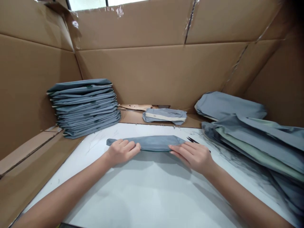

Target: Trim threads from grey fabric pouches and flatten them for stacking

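Observation:
A blue-grey fabric piece [156, 143], folded long and narrow, lies sideways between my hands over the white marbled table. My left hand [123, 151] is closed on its left part, and a short end sticks out past the knuckles. At the right part, my right hand [193, 156] pinches the near edge between thumb and fingers. Dark pointed scissors or snips [192, 139] lie just behind my right hand, partly hidden by it.
A tall stack of folded blue-grey fabric items [87, 107] stands at the back left. A small zippered pouch [165, 115] lies at the back middle. Loose blue-grey pieces [256, 139] are heaped at the right. Cardboard walls [152, 72] surround the white table [147, 193].

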Available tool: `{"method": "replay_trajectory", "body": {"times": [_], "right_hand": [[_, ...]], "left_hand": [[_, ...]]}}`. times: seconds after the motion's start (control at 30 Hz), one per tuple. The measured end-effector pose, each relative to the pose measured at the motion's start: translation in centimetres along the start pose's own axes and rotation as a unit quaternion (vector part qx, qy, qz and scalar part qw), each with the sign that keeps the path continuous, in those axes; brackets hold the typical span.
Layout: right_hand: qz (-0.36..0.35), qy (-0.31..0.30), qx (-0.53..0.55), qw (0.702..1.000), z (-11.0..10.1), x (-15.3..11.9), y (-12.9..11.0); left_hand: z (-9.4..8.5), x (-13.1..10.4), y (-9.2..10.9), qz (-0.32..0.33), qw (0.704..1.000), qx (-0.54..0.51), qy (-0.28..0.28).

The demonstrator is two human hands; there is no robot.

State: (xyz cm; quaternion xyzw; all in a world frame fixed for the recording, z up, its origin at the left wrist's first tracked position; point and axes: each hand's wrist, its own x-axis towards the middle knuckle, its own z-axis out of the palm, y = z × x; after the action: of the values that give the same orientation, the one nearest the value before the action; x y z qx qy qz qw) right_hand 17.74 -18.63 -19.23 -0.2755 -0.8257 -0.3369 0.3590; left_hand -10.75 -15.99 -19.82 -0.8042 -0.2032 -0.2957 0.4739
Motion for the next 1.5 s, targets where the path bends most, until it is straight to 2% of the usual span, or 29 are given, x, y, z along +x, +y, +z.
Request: {"method": "replay_trajectory", "body": {"times": [0.13,0.27,0.33,0.47,0.57,0.67,0.8,0.9,1.0,1.07,1.17,1.23,1.37,1.5], "right_hand": [[0.003,-0.029,0.024,0.999,0.0,-0.7,1.1],[-0.02,-0.004,0.0,1.0,0.2,-1.1,1.4],[-0.032,0.001,0.024,0.999,0.4,-1.4,1.5],[0.015,-0.046,0.111,0.993,1.1,-2.2,1.5],[0.038,-0.059,0.117,0.991,1.6,-2.3,1.3],[0.02,-0.013,0.097,0.995,1.5,-1.7,0.4],[0.002,0.014,0.109,0.994,1.3,-0.4,-2.1],[0.085,0.013,0.204,0.975,0.8,0.6,-3.0],[0.228,-0.016,0.262,0.938,-0.3,1.4,-1.9],[0.294,-0.069,0.289,0.908,-1.1,1.6,-0.8],[0.315,-0.179,0.364,0.858,-1.5,1.7,-0.4],[0.316,-0.217,0.388,0.838,-1.2,1.6,-0.8],[0.332,-0.221,0.367,0.84,-0.1,1.6,-1.9],[0.324,-0.2,0.29,0.878,0.1,1.5,-1.7]], "left_hand": [[0.1,-0.5,-0.6,0.006,1.0,0.009,-0.02],[0.3,-0.5,-0.8,0.002,1.0,-0.007,-0.01],[0.4,-0.9,-1.0,0.005,1.0,-0.011,-0.004],[0.8,-2.4,-2.0,0.031,0.999,-0.019,-0.014],[1.1,-2.8,-2.4,0.011,0.999,-0.026,-0.041],[1.2,-1.6,-1.3,-0.025,0.996,-0.046,-0.067],[0.4,2.0,2.3,-0.006,0.995,-0.081,-0.063],[-0.1,4.5,3.8,-0.031,0.997,-0.074,-0.023],[0.0,5.6,3.0,-0.055,0.997,-0.056,0.018],[0.3,5.6,2.1,-0.064,0.996,-0.054,0.033],[0.6,5.1,1.7,-0.054,0.995,-0.068,0.039],[0.6,4.8,2.1,-0.039,0.994,-0.091,0.04],[0.1,4.9,3.0,-0.076,0.986,-0.144,0.036],[-0.1,5.3,2.9,-0.084,0.977,-0.195,0.012]]}}
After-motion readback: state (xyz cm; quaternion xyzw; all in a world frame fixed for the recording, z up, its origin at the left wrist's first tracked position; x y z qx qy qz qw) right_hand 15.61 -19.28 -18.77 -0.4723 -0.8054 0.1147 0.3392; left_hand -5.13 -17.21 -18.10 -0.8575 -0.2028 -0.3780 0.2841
